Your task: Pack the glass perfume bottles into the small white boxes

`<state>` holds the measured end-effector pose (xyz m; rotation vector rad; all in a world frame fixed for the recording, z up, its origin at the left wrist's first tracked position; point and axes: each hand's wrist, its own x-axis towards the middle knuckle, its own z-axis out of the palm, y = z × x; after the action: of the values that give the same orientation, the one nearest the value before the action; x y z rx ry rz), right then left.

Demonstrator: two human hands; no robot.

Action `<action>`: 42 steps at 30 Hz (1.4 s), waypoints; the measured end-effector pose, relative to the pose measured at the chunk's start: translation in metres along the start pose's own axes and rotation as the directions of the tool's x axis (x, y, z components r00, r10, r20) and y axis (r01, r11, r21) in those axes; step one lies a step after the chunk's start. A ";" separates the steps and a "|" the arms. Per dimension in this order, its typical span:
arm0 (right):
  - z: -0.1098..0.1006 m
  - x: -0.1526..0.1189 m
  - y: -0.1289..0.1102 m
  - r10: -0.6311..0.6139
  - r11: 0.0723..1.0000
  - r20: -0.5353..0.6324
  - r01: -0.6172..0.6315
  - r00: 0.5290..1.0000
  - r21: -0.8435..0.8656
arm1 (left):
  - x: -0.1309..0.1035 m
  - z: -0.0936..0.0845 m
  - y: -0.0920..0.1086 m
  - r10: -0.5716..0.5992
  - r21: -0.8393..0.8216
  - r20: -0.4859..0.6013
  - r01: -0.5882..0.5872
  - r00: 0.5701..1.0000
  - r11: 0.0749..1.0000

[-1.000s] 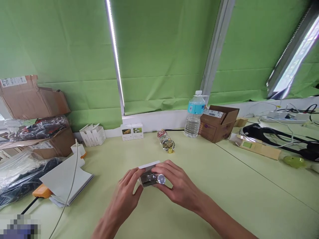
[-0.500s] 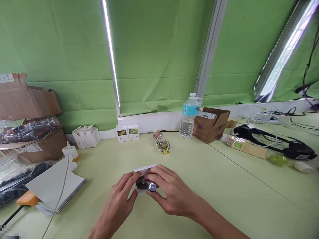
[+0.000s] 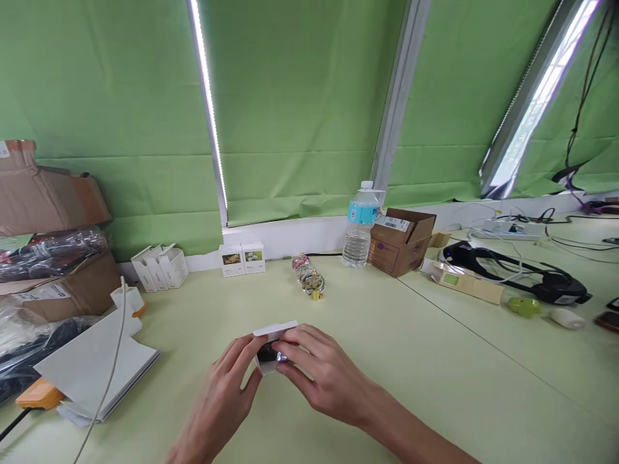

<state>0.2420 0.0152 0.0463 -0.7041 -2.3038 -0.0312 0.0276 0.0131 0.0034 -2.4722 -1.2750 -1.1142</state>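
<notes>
A small white cardboard box [image 3: 275, 328] is held low over the table, its flap raised and its dark opening facing me. My left hand [image 3: 229, 383] grips the box from the left, fingers on top and thumb below. My right hand [image 3: 322, 370] pinches a small shiny silver-ended object [image 3: 281, 356] at the opening. Most of that object is hidden by my right fingers and the box, so its kind does not show. Beyond my hands lies a cluster of metal rings with a gold-coloured padlock [image 3: 316, 294].
Small white boxes [image 3: 242, 259] stand along the wall, with open white cartons [image 3: 159, 267] to their left. A water bottle [image 3: 360, 225] and a brown carton [image 3: 401, 241] are at the back. Papers [image 3: 101, 367] and a cable lie left; a black headset [image 3: 517, 274] lies right.
The silver end, plainly visible before, now sits further into the box and is mostly covered by my right fingers. The whole view has shifted slightly.
</notes>
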 end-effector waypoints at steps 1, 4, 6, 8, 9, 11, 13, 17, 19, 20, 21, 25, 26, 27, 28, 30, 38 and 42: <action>0.000 0.000 0.000 0.002 1.000 0.006 -0.002 1.000 -0.001 | 0.000 0.000 0.000 0.003 -0.001 -0.002 -0.003 1.000 1.000; 0.000 0.001 -0.001 0.019 1.000 0.028 -0.019 0.999 -0.004 | 0.000 -0.001 0.002 0.002 -0.008 -0.003 -0.002 1.000 1.000; 0.000 0.001 -0.002 0.027 1.000 0.037 -0.027 0.999 -0.010 | 0.000 -0.002 0.002 -0.006 -0.010 -0.006 0.006 1.000 1.000; 0.001 0.001 -0.002 0.025 1.000 0.041 -0.025 0.999 -0.017 | 0.001 -0.002 0.002 -0.015 -0.013 -0.010 0.015 1.000 1.000; 0.001 0.000 -0.002 0.020 1.000 0.040 -0.020 0.999 -0.019 | 0.001 -0.002 0.001 -0.020 -0.015 -0.012 0.020 1.000 1.000; 0.003 -0.001 -0.002 0.006 1.000 0.039 -0.005 0.999 -0.024 | 0.000 -0.002 0.000 -0.031 -0.022 -0.014 0.030 0.999 0.999; 0.005 -0.002 -0.001 -0.008 1.000 0.035 0.009 0.999 -0.030 | 0.000 -0.001 -0.002 -0.043 -0.028 -0.011 0.043 0.999 0.999; 0.003 -0.002 0.000 -0.021 0.999 0.014 0.021 1.000 -0.026 | -0.001 -0.001 -0.004 -0.067 -0.069 0.004 0.067 0.998 0.995; 0.001 -0.002 0.000 -0.031 0.999 -0.009 0.031 0.999 -0.015 | 0.000 -0.002 -0.003 -0.099 -0.118 -0.014 0.096 0.995 0.988; -0.001 -0.001 0.001 -0.037 0.999 -0.027 0.037 0.999 -0.010 | 0.001 -0.003 -0.003 -0.125 -0.150 -0.030 0.120 0.992 0.981; -0.002 -0.001 0.001 -0.042 0.999 -0.047 0.042 0.998 -0.007 | 0.002 -0.004 -0.002 -0.159 -0.187 -0.043 0.149 0.986 0.971; -0.007 0.000 0.002 -0.024 1.000 -0.082 0.024 0.996 -0.003 | 0.006 -0.007 0.001 -0.277 -0.348 -0.037 0.248 0.960 0.904; -0.007 0.000 0.002 -0.013 1.000 -0.080 0.013 0.997 -0.003 | 0.006 -0.007 0.001 -0.288 -0.377 -0.034 0.255 0.957 0.890; -0.007 -0.001 0.003 -0.004 1.000 -0.077 0.004 0.997 -0.002 | 0.007 -0.007 0.001 -0.292 -0.397 -0.035 0.254 0.956 0.882; -0.007 -0.001 0.004 0.003 1.000 -0.076 -0.003 0.997 -0.001 | 0.007 -0.006 0.001 -0.294 -0.409 -0.038 0.254 0.955 0.876; -0.007 -0.002 0.005 0.012 1.000 -0.075 -0.012 0.997 0.001 | 0.006 -0.005 0.001 -0.305 -0.420 -0.050 0.257 0.951 0.870; -0.004 -0.004 0.005 -0.008 1.000 -0.065 0.007 0.998 -0.008 | 0.004 -0.002 0.000 -0.361 -0.463 -0.078 0.287 0.929 0.839; -0.003 -0.004 0.005 0.004 1.000 -0.056 -0.005 0.998 -0.016 | 0.005 -0.003 -0.002 -0.294 -0.404 -0.037 0.254 0.955 0.879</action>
<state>0.2488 0.0170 0.0456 -0.7078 -2.2511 -0.0662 0.0262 0.0163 0.0089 -2.5104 -1.5379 -1.6945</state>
